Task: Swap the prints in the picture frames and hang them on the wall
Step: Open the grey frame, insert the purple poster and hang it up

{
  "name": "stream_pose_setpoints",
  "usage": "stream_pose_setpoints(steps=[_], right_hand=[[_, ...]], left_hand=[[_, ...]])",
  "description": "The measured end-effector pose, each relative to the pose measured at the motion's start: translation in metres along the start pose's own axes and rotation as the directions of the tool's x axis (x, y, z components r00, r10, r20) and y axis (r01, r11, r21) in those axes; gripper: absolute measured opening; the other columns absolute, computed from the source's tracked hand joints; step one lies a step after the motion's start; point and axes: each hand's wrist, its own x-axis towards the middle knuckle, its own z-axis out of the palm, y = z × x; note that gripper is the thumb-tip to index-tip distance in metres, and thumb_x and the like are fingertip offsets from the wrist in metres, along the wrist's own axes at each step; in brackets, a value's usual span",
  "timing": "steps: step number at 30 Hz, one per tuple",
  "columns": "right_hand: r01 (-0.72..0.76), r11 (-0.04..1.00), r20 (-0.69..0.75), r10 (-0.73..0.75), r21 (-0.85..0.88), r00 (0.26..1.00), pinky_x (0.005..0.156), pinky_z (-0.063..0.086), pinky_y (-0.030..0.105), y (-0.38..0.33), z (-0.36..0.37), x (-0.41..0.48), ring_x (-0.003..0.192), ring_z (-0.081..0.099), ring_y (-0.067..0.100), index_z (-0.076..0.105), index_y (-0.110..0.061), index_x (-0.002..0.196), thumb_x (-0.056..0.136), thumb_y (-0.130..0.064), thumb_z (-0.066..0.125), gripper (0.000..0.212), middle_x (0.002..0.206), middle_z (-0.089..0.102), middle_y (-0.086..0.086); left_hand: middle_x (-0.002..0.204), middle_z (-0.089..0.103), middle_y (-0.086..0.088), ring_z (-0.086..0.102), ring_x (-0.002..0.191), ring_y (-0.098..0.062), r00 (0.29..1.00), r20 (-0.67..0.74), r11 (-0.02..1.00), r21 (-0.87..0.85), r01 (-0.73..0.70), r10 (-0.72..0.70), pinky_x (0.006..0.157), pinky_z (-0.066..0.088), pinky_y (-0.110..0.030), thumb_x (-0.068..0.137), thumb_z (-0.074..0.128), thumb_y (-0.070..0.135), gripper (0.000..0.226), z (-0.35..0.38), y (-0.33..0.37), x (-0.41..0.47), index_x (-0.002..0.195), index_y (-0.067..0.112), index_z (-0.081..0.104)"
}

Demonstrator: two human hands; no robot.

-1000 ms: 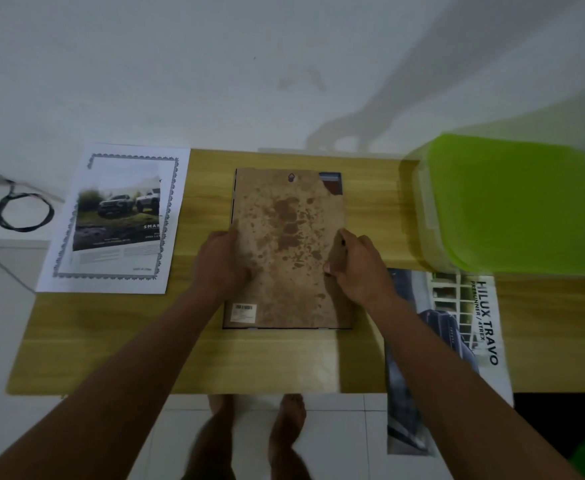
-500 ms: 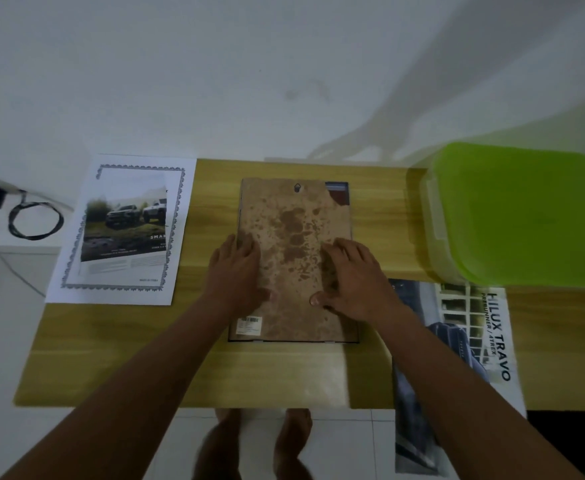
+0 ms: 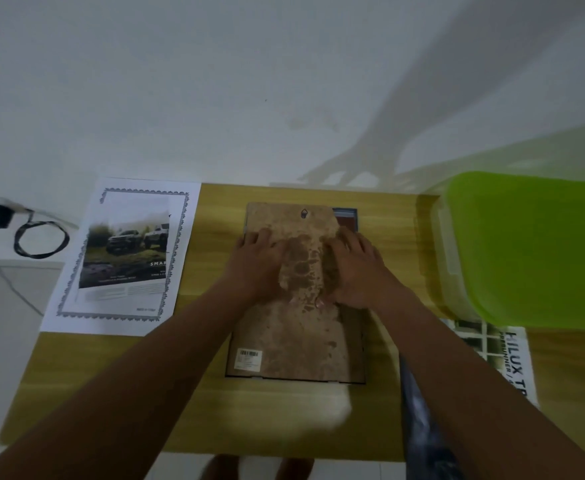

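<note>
left hand (image 3: 260,261) and right hand (image 3: 353,268) lie flat, fingers spread, pressing the stained backing board (image 3: 298,337) of the picture frame (image 3: 358,344), which lies face down mid-table (image 3: 111,375). the board looks skewed, so hard pressing may jam it crooked.

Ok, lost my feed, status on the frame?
Left hand, right hand flat on backing board. Frame face-down on table, board skewed. Green bin beside, not blocking.

I read "HILUX TR" – cut short – on the poster (image 3: 513,362) at right and "SMAR" on the bordered print (image 3: 124,258) at left; the barcode sticker (image 3: 248,358) stays illegible.
</note>
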Motion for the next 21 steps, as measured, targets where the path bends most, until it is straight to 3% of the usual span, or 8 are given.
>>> stream_pose_setpoints(steps=[2, 5, 9, 12, 14, 17, 21], right_hand=[[0.009, 1.0, 0.02, -0.009, 0.017, 1.0, 0.121, 0.006, 0.054, -0.001, -0.005, 0.009, 0.151, -0.009, 0.027, 0.015, -0.019, 0.153, 0.061, -0.059, 0.084, 0.122, 0.165, -0.005, 0.0], [0.03, 1.0, 0.023, -0.03, 0.007, 0.999, 0.121, 0.012, 0.055, -0.001, -0.008, 0.019, 0.151, 0.003, 0.029, 0.014, -0.021, 0.153, 0.062, -0.06, 0.084, 0.121, 0.165, 0.004, 0.003], [0.073, 0.995, -0.071, -0.078, -0.065, 0.994, 0.115, 0.027, 0.049, 0.0, -0.015, 0.028, 0.143, 0.02, 0.033, 0.027, -0.022, 0.148, 0.065, -0.064, 0.079, 0.106, 0.153, 0.023, 0.006], [0.118, 0.991, -0.025, -0.12, -0.064, 0.992, 0.121, 0.012, 0.05, 0.003, -0.018, 0.039, 0.151, 0.0, 0.028, 0.013, -0.02, 0.155, 0.069, -0.063, 0.078, 0.116, 0.165, -0.001, 0.003], [0.117, 0.991, 0.048, -0.114, -0.059, 0.992, 0.121, 0.003, 0.051, 0.005, -0.02, 0.047, 0.151, -0.01, 0.025, -0.004, -0.022, 0.157, 0.069, -0.064, 0.077, 0.127, 0.164, -0.015, -0.001], [0.107, 0.992, 0.081, -0.102, -0.059, 0.991, 0.12, 0.001, 0.051, 0.008, -0.02, 0.052, 0.151, -0.01, 0.025, -0.009, -0.023, 0.157, 0.066, -0.066, 0.078, 0.132, 0.164, -0.017, -0.003], [0.128, 0.989, 0.068, -0.124, -0.069, 0.99, 0.121, 0.003, 0.049, 0.008, -0.026, 0.054, 0.152, -0.004, 0.025, -0.001, -0.021, 0.158, 0.065, -0.065, 0.079, 0.13, 0.165, -0.009, -0.001]], left_hand=[[0.149, 0.022, -0.018, 0.025, 0.139, -0.037, 0.999, -0.046, 0.999, -0.039, -0.009, 0.007, 0.112, 0.026, -0.045, 0.064, 0.074, 0.066, 0.107, -0.004, -0.006, 0.011, 0.144, 0.013, 0.027], [0.159, -0.01, -0.018, -0.006, 0.148, -0.034, 0.992, 0.129, 1.0, 0.005, -0.016, 0.016, 0.12, 0.007, -0.049, 0.067, 0.067, 0.071, 0.128, -0.006, -0.012, 0.025, 0.152, 0.008, -0.005], [0.161, -0.003, -0.015, 0.003, 0.148, -0.03, 0.988, 0.151, 0.994, 0.098, -0.045, 0.03, 0.12, 0.01, -0.048, 0.064, 0.066, 0.074, 0.128, -0.007, -0.014, 0.032, 0.153, 0.013, -0.002], [0.16, 0.01, -0.013, 0.013, 0.147, -0.029, 0.995, 0.072, 0.992, 0.104, -0.07, 0.063, 0.117, 0.017, -0.044, 0.065, 0.069, 0.071, 0.119, -0.013, -0.016, 0.031, 0.153, 0.015, 0.011], [0.161, 0.001, -0.013, 0.004, 0.148, -0.029, 0.995, 0.071, 0.996, 0.051, -0.075, 0.071, 0.118, 0.011, -0.044, 0.066, 0.069, 0.07, 0.121, -0.012, -0.019, 0.029, 0.154, 0.015, 0.005], [0.159, -0.022, -0.01, -0.016, 0.147, -0.027, 0.989, 0.133, 0.998, -0.005, -0.06, 0.061, 0.119, 0.003, -0.049, 0.065, 0.064, 0.077, 0.134, -0.005, -0.026, 0.031, 0.151, 0.011, -0.016], [0.157, -0.027, -0.007, -0.022, 0.145, -0.026, 0.982, 0.172, 0.997, -0.037, -0.068, 0.074, 0.119, 0.003, -0.051, 0.063, 0.058, 0.082, 0.137, -0.005, -0.028, 0.032, 0.149, 0.01, -0.021]])
